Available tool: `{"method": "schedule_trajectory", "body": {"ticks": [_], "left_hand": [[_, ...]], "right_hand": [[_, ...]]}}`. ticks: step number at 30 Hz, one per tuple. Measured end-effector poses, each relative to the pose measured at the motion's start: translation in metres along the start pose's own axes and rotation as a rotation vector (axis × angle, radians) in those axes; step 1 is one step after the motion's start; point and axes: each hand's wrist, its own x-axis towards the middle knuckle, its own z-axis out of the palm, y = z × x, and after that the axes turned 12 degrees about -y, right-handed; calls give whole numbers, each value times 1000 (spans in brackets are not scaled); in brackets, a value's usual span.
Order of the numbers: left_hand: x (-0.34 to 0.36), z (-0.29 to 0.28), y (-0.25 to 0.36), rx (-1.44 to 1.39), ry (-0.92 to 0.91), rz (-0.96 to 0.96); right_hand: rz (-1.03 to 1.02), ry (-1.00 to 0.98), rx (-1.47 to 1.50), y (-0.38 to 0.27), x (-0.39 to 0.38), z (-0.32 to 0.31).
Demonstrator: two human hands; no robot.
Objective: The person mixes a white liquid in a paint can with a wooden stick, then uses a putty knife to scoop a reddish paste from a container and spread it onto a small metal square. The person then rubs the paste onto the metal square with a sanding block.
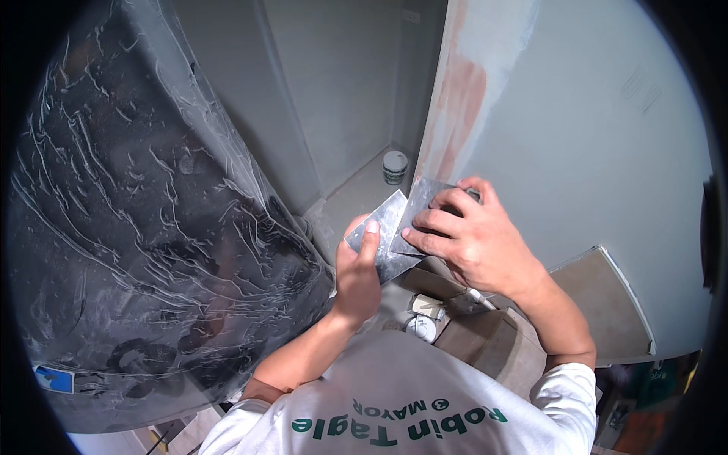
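Observation:
My left hand point(358, 280) holds a flat metal putty blade point(384, 218), with the thumb pressed on its face and the fingers behind it. Its surface is smeared with whitish filler. In my right hand point(485, 239) is a second flat metal blade point(417, 211), gripped from above with the fingers curled over its back edge. The two blades meet edge to face in front of my chest, the right one leaning against the left one. My right palm hides part of the second blade.
Wrinkled plastic sheeting point(129, 205) covers a large dark surface at left. A grey wall point(607, 152) with a reddish, white-smeared edge point(464, 95) rises at right. A bucket point(394, 165) stands on the floor ahead. Below my hands are brown boxes point(474, 334) and a white round lid point(421, 328).

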Motion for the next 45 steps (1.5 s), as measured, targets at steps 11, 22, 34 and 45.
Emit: {"method": "schedule_trajectory", "body": {"ticks": [11, 22, 34, 45], "left_hand": [[2, 12, 1, -36, -24, 40], [1, 9, -3, -26, -10, 12], [1, 9, -5, -96, 3, -51], [-5, -2, 1, -552, -206, -240]], "right_hand": [[34, 24, -83, -6, -4, 2], [16, -4, -35, -3, -4, -1], [35, -55, 93, -1, -18, 0], [43, 752, 621, -22, -27, 123]]}}
